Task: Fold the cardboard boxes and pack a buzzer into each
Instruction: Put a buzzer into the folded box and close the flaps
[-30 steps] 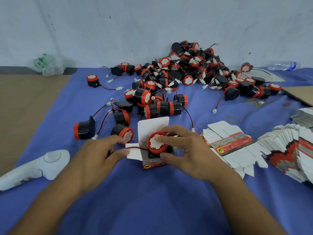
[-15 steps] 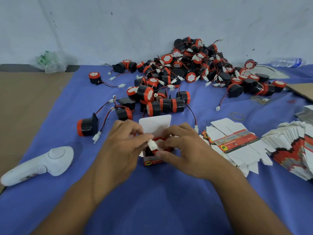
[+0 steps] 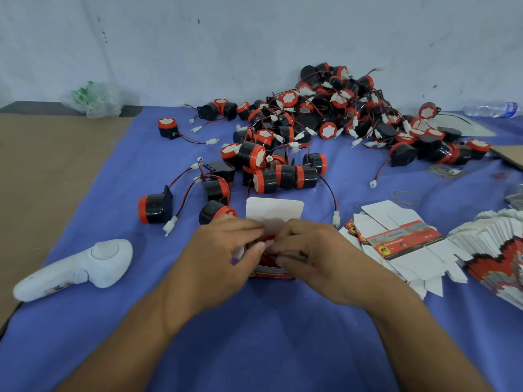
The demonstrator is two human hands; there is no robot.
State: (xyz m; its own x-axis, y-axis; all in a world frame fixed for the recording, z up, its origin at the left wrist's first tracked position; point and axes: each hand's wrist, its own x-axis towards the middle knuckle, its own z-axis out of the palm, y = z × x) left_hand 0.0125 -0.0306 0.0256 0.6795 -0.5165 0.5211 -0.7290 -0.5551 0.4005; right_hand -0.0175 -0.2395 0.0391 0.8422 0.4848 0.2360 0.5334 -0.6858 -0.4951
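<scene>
buzzers (image 3: 285, 176): glossy black-red plastic | box (image 3: 273, 210): matt white card | cloth (image 3: 254, 335): matt blue fabric

Soft even light — fingers blurred, edges warped.

Pale scuffed wall (image 3: 254, 38) ahead of me, light flat and even. Blue cloth (image 3: 254, 349) covers my work surface, with a brown surface (image 3: 42, 179) to its left. Crumpled plastic bag (image 3: 93, 99) sits against the wall.
</scene>
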